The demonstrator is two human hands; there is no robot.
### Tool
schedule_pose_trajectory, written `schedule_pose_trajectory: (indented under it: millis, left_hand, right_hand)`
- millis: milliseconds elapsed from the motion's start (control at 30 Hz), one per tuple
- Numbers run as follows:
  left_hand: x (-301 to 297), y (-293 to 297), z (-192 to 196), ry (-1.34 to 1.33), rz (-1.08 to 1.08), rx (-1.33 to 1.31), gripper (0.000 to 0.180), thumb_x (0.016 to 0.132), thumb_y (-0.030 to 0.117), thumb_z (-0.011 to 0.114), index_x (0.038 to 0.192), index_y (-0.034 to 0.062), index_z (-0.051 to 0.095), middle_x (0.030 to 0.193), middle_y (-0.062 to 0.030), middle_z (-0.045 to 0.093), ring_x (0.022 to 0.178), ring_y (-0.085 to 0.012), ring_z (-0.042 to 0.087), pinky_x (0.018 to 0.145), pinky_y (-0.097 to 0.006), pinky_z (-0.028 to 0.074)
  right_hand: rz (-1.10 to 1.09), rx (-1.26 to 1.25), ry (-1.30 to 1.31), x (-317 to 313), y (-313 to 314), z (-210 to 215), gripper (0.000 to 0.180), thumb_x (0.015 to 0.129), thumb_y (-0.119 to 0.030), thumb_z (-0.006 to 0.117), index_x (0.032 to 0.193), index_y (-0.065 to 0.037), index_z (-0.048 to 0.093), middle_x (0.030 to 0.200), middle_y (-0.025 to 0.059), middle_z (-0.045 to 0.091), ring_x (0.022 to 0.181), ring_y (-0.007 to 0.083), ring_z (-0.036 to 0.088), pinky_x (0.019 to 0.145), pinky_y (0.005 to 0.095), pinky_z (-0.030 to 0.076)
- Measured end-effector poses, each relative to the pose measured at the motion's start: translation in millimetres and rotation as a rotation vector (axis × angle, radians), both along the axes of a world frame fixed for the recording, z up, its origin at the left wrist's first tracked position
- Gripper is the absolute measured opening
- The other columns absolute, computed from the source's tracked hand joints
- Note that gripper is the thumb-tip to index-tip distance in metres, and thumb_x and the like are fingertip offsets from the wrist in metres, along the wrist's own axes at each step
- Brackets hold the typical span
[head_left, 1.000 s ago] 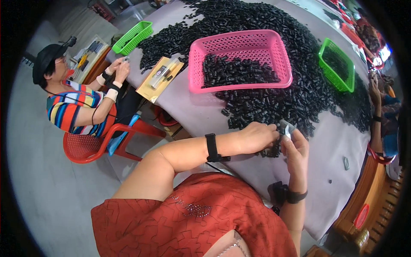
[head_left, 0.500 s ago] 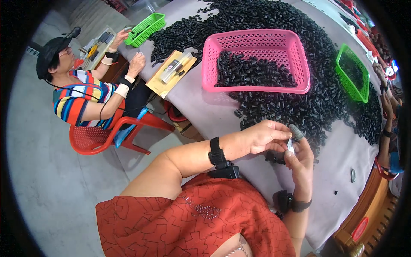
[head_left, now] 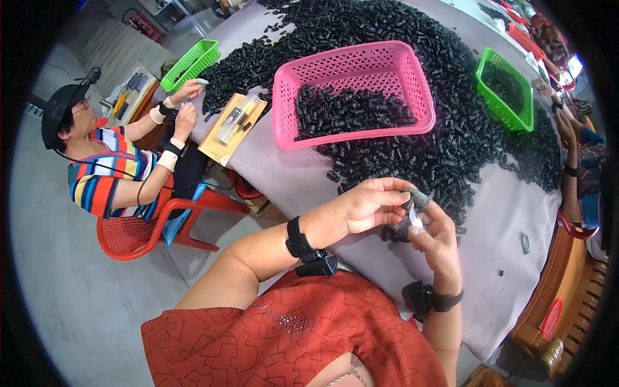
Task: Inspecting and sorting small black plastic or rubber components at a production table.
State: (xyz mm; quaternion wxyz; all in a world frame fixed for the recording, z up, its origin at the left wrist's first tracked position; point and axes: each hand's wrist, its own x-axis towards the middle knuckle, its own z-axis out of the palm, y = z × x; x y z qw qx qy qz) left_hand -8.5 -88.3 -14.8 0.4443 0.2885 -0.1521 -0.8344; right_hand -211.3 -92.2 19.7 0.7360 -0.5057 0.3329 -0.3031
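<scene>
Over the near edge of the table my two hands meet, fingertips close together. The fingers of my left hand (head_left: 371, 205) are pinched; a small dark thing seems to be at their tips, too small to name. My right hand (head_left: 440, 235) has thumb and forefinger closed on a small whitish, shiny piece (head_left: 415, 220). A grey textured finger cover (head_left: 420, 198) sits on its forefinger. Just beyond my hands lies a wide heap of small black cylindrical parts (head_left: 380, 164). On the heap stands a pink perforated basket (head_left: 282, 122), partly filled with the same parts.
Green baskets stand at far left (head_left: 169, 84) and right (head_left: 527, 116). A tan board (head_left: 216, 147) carries a clear tube. A person in a striped shirt (head_left: 119, 171) works at left in a red chair (head_left: 126, 242); other hands (head_left: 564, 122) work at right. A grey finger cover (head_left: 525, 243) lies on the cloth.
The whole view has shifted, so the table and baskets appear further left and slightly higher. My hands stay together with the whitish piece between them; its angle has changed slightly.
</scene>
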Motion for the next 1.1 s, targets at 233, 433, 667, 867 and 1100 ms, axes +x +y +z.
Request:
schedule_pose_trajectory:
  millis: [233, 433, 667, 867, 1100]
  left_hand:
    - [1.2, 5.9, 0.9, 0.017, -0.033, -0.050, 0.025, 0.092, 0.009, 0.062, 0.117, 0.0072, 0.059, 0.097, -0.0052, 0.066, 0.077, -0.0126, 0.066, 0.067, -0.027, 0.059]
    - [-4.3, 5.9, -4.4, -0.019, -0.052, -0.069, 0.026, 0.093, 0.009, 0.061, 0.118, 0.0063, 0.057, 0.097, -0.0070, 0.067, 0.080, -0.0153, 0.068, 0.069, -0.027, 0.060]
    - [3.1, 4.7, 10.4, -0.050, -0.028, -0.080, 0.027, 0.095, 0.011, 0.057, 0.121, 0.0039, 0.055, 0.097, -0.0067, 0.066, 0.083, -0.0146, 0.068, 0.073, -0.029, 0.060]
    - [2.9, 3.4, 5.6, 0.023, -0.075, -0.099, 0.029, 0.096, 0.011, 0.057, 0.123, 0.0042, 0.054, 0.096, -0.0054, 0.065, 0.078, -0.0120, 0.067, 0.072, -0.027, 0.060]
    - [-1.6, 3.3, 5.3, -0.026, -0.057, -0.111, 0.034, 0.094, 0.011, 0.059, 0.127, 0.0048, 0.053, 0.095, -0.0037, 0.065, 0.077, -0.0106, 0.065, 0.071, -0.022, 0.057]
  right_hand:
    - [0.043, 0.053, -0.109, -2.9, 0.8, -2.3, 0.061, 0.083, -0.010, 0.068, 0.138, 0.000, 0.044, 0.084, -0.0010, 0.059, 0.064, 0.0034, 0.047, 0.052, 0.0171, 0.036]
    - [0.037, 0.040, -0.096, -1.3, 6.4, -3.3, 0.061, 0.085, -0.011, 0.068, 0.139, -0.002, 0.043, 0.078, -0.0016, 0.055, 0.061, 0.0043, 0.047, 0.050, 0.0180, 0.036]
    - [0.084, 0.055, -0.115, 0.4, 0.7, 0.3, 0.054, 0.087, -0.009, 0.065, 0.137, -0.002, 0.045, 0.083, -0.0028, 0.058, 0.063, 0.0021, 0.046, 0.051, 0.0171, 0.035]
    - [0.085, 0.068, -0.153, -5.0, -3.4, -8.5, 0.055, 0.087, -0.010, 0.065, 0.137, -0.002, 0.045, 0.082, -0.0035, 0.058, 0.063, 0.0017, 0.046, 0.051, 0.0171, 0.035]
    - [0.121, 0.076, -0.195, -7.5, 1.1, -8.7, 0.055, 0.087, -0.013, 0.067, 0.135, -0.002, 0.043, 0.078, -0.0013, 0.058, 0.063, 0.0039, 0.048, 0.052, 0.0181, 0.037]
